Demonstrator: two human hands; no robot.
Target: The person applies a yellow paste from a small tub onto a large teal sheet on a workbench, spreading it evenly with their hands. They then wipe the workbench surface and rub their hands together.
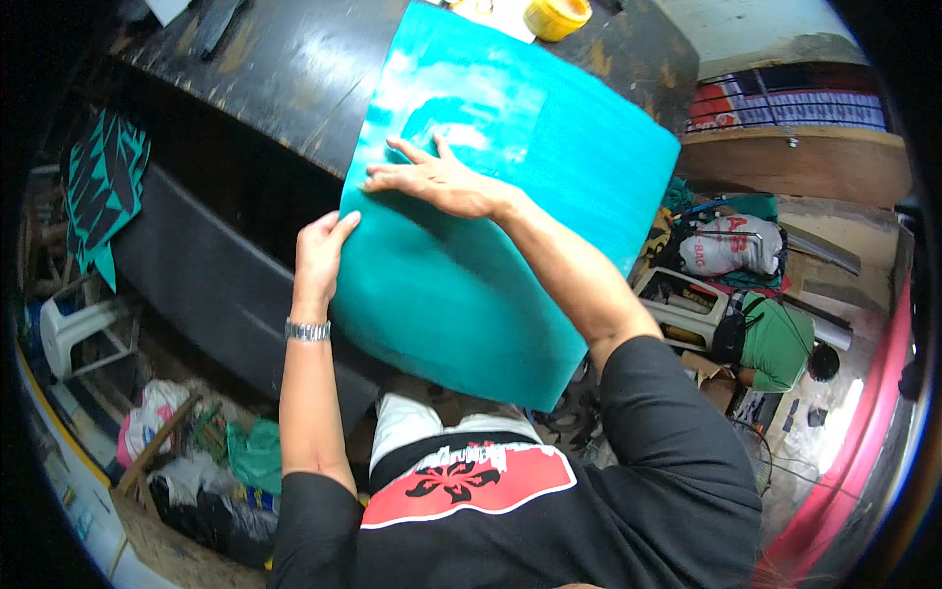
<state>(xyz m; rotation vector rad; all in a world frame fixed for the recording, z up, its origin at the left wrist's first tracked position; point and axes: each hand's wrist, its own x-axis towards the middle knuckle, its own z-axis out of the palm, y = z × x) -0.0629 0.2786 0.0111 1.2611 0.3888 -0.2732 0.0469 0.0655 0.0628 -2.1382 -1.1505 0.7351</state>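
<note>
A large teal sheet [579, 177], flexible and shiny at its far part, lies over the table edge, and its near part bends down toward my body. My left hand [319, 257] pinches its left edge, thumb on top and the other fingers mostly hidden. On the sheet's upper surface my right hand [432, 182] rests with fingers spread, holding nothing. The sheet's exact material I cannot tell.
The black worktable [304, 74] carries a yellow tub [556, 18] at the back. A long black panel [216, 265] and a white stool [83, 329] stand left. At right are another stool [682, 309], a white sack [731, 245] and a person in a green shirt [780, 344].
</note>
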